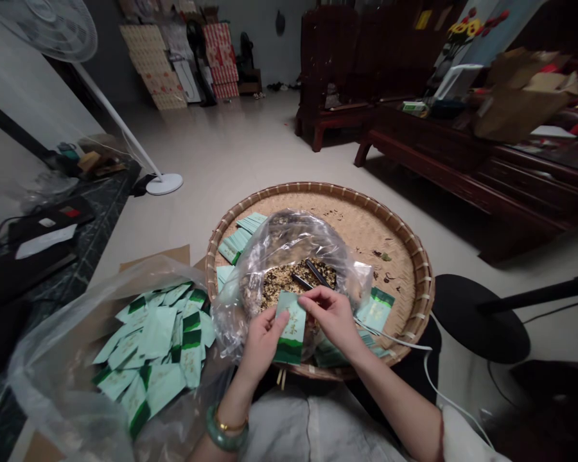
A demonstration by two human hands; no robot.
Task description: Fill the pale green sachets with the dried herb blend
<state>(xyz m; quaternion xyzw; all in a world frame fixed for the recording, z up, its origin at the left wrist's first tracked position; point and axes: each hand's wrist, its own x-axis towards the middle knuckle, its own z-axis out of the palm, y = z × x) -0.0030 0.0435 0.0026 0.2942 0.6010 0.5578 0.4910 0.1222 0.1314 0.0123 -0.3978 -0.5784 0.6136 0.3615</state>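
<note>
My left hand (264, 339) grips the left edge of a green packet (290, 328), thumb lying on its printed front. My right hand (334, 319) pinches the packet's upper right corner. Behind the packet, a clear plastic bag (298, 234) stands open with a dry, dark-and-pale loose mix (278, 282) inside. Two black-handled tools (318, 273) rest on the mix; their far ends are hard to make out. The bag sits in a round woven bamboo tray (356, 218). More green packets lie in the tray, at its left edge (236, 244) and near my right hand (376, 309).
To the left, a big clear bag (48, 359) holds a heap of green packets (158, 333). A white cable (436, 378) runs over the tray's right rim. A standing fan (164, 184), a black round base (479, 314) and a dark wooden table (462, 167) stand around.
</note>
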